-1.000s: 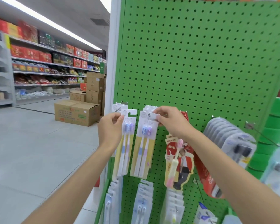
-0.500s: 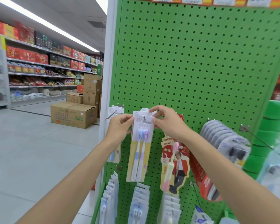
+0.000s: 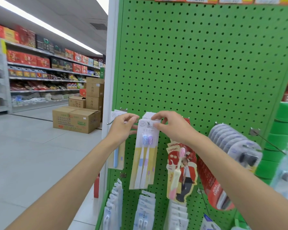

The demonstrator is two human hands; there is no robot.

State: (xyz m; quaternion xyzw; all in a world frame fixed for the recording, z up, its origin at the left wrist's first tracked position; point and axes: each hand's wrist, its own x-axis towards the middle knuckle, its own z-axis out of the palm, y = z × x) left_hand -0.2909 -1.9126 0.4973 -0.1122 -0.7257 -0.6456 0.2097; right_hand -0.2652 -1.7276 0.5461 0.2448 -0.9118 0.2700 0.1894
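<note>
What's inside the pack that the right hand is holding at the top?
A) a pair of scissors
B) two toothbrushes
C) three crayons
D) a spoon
B: the toothbrush pack, pinched at its top by the right hand, shows two brushes side by side, one blue and one purple.

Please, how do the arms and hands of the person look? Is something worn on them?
The left forearm and the right forearm are bare as far as the picture shows them; no sleeve is in view. The left hand and the right hand wear no gloves. No ring, watch or bracelet shows on the sides facing the camera.
</note>
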